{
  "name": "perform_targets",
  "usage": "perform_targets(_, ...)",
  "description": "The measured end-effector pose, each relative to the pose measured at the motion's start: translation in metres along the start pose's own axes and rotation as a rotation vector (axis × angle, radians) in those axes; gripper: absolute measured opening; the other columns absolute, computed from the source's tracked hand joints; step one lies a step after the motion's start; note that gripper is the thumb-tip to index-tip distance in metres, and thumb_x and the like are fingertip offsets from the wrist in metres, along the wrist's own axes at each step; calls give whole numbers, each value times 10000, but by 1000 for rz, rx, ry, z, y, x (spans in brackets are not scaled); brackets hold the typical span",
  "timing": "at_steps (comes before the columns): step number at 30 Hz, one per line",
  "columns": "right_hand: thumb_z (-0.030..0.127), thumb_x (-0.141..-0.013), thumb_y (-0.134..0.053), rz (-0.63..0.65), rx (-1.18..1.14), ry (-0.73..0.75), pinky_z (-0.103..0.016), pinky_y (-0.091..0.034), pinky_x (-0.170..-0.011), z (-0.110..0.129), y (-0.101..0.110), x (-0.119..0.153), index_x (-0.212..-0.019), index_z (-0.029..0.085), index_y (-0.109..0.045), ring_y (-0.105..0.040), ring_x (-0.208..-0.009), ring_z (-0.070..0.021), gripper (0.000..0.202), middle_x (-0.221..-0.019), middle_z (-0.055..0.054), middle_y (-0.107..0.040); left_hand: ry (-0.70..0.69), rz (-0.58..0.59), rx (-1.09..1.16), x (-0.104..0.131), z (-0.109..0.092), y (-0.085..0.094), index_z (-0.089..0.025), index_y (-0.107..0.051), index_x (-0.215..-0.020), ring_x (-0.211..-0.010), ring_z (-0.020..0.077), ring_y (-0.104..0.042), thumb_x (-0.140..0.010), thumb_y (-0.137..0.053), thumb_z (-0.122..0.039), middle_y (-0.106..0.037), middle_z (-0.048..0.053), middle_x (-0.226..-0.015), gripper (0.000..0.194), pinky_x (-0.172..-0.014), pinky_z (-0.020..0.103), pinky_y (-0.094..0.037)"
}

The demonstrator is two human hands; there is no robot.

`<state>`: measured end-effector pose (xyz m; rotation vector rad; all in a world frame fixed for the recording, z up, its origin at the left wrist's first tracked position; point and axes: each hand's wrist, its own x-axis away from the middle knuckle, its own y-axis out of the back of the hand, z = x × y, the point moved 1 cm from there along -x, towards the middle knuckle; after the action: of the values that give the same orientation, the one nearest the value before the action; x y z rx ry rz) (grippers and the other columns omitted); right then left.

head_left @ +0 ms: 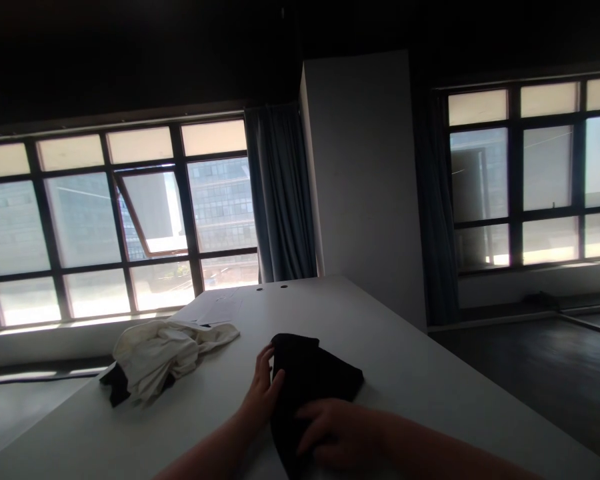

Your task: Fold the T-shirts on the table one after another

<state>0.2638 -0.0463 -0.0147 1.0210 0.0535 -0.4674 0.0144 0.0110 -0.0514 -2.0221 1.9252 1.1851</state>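
Left hand (263,387) at left edge of black cloth (297,367), thumb over top; right hand (337,427) on its near right part, fingers bent. Hands apart; cannot tell whether either grips. Cloth lies on white table (405,380), between and beneath hands; long axis runs away toward far end, one corner pointing right. Tabletop stretches to slanting right edge; left, crumpled white cloth (165,357) sits well apart.

No text, label, brand, number or sign can be read here.
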Motion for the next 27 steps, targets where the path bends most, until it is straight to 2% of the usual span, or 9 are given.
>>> perform_targets(2, 215, -798, -628, 7, 45, 0, -307, -485, -1081, -3, -7, -1, -1251, 252, -761, -648, -1227, -229, 473, -1415, -71, -637, -200, -55, -219, -1, -13, 11, -260, -374, -1600, -1587, 330, -260, -1043, -494, -495, -260, 138, -1718, 616, -1247, 552, -342)
perform_targets(4, 155, -746, -605, -61, 117, -47, -319, -500, -1045, -13, -6, -2, -1192, 195, -717, -658, -1138, -222, 461, -1270, -94, -686, -415, 143, -410, -2, -27, 18, -291, -503, -1531, -1561, 325, -325, -1037, -523, -388, -354, 108, -1691, 504, -1258, 563, -318)
perform_targets(6, 128, -739, -571, -140, 219, -135, -379, -474, -1077, -25, 0, -2, -1063, 177, -679, -654, -1011, -208, 345, -1073, -77, -698, -531, 397, -503, -2, -39, 21, -290, -678, -1341, -1487, 298, -445, -1033, -521, -325, -537, 74, -1577, 347, -1244, 524, -354)
perform_targets(8, 147, -779, -571, -158, 309, -241, -498, -360, -1185, -32, 10, 0, -974, 187, -659, -642, -1020, -215, 218, -1047, -66, -682, -523, 469, -528, -3, -47, 24, -263, -765, -1116, -1426, 286, -505, -1037, -494, -292, -655, 45, -1455, 284, -1213, 504, -395)
perform_targets(10, 199, -817, -603, -130, 359, -333, -590, -222, -1239, -35, 20, 4, -952, 201, -670, -623, -1130, -248, 151, -1146, -70, -670, -493, 435, -548, -4, -49, 26, -247, -782, -935, -1410, 300, -505, -1037, -482, -282, -703, 19, -1388, 319, -1195, 521, -398)
perform_targets(14, 262, -836, -645, -127, 418, -490, -615, -167, -1236, -33, 33, 7, -1016, 233, -690, -590, -1214, -278, 188, -1245, -68, -645, -530, 478, -583, -5, -46, 30, -240, -780, -823, -1435, 315, -482, -1019, -520, -295, -641, -30, -1486, 330, -1169, 523, -408)
perform_targets(19, 216, -799, -630, -239, 510, -620, -408, -383, -1008, -43, 40, 8, -939, 205, -628, -635, -997, -233, 141, -986, -52, -691, -654, 483, -631, -1, -51, 34, -212, -750, -811, -1448, 343, -472, -985, -559, -314, -505, -21, -1615, 278, -1147, 528, -413)
perform_targets(23, 169, -773, -590, -372, 449, -646, -278, -340, -777, -61, 48, 12, -831, 196, -543, -578, -773, -151, 79, -810, -2, -647, -748, 506, -566, 7, -69, 29, -212, -714, -829, -1432, 352, -483, -986, -552, -392, -546, 12, -1585, 289, -1140, 526, -391)
perform_targets(27, 169, -780, -576, -462, 386, -660, -256, -289, -684, -74, 55, 19, -811, 198, -502, -535, -719, -134, 85, -768, 10, -613, -649, 596, -457, 14, -85, 22, -246, -693, -1043, -1220, 296, -627, -998, -511, -454, -719, 64, -1332, 280, -1104, 484, -402)
